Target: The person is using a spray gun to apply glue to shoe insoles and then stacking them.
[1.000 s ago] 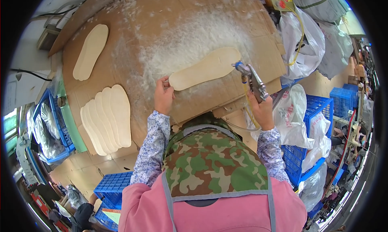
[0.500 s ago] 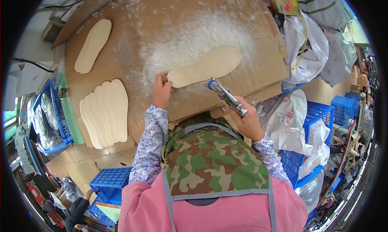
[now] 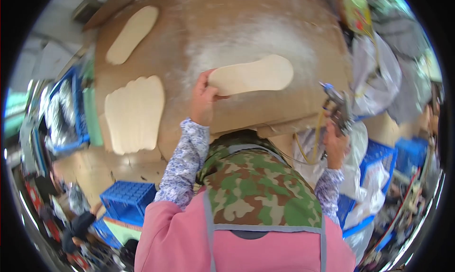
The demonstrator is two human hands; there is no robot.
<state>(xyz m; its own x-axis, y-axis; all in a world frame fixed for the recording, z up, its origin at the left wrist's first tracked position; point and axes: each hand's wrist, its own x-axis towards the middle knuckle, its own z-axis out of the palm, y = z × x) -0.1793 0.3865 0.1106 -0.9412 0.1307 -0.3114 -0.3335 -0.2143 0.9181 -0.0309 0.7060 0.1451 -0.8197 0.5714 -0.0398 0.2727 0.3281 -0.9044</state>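
**1 insole (image 3: 256,76), 1 spray gun (image 3: 339,112)**

A blue crate (image 3: 83,113) at left holds plastic bags (image 3: 60,118). Over the desk (image 3: 177,49), the left hand (image 3: 204,99) pinches the insole, long axis crosswise, broad end right; the right hand (image 3: 335,141) grips the spray gun.

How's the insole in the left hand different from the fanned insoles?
The held insole is in the left hand; the fanned insoles lie untouched. The held insole shows one outline; the fanned insoles overlap. The held insole runs sideways; the fanned insoles point forward. All look cream.
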